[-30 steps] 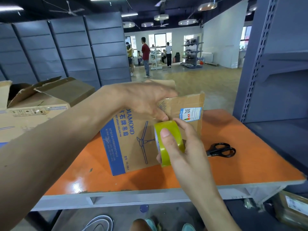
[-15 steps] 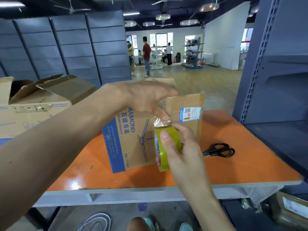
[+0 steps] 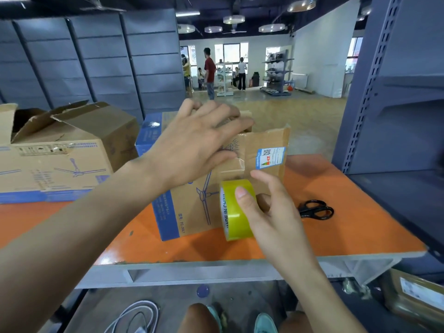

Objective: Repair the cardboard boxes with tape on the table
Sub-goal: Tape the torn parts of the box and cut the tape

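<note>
Right grip [image 3: 271, 212] on tape roll [image 3: 231, 222], left grip [image 3: 192, 150] apparently pressing box [image 3: 186, 212]

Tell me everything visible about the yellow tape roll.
The tape roll is glossy yellow-green packing tape, its side printed MADE IN CHINA. It stands on edge before the cardboard box, gripped by the right hand, thumb across its outer face. A clear strip runs up onto the box, beside the left hand.

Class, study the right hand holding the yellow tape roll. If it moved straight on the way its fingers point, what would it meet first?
The right hand, gripping the tape roll, points at the cardboard box; it would probably meet its side panel first, below the blue label. Depth is unclear.
</note>
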